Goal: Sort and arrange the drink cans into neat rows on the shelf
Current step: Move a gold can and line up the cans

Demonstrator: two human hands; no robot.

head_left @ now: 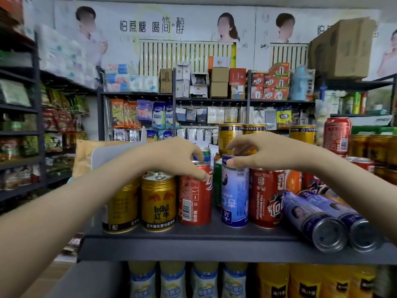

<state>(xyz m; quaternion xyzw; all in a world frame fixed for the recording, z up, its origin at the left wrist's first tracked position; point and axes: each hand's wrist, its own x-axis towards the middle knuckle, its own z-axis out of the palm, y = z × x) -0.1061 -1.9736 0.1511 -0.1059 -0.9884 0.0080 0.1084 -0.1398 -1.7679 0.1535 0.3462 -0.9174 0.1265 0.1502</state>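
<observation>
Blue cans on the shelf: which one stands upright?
The pale blue can gripped at its top by the right hand, standing between two red cans. The two darker blue cans lie on their sides at the right, bases toward the camera.

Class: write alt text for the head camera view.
Two hands reach over a shop shelf of drink cans: the left hand grips a red cola can by its top, the right hand a pale blue can. Two purple cans lie on their sides at right.
</observation>
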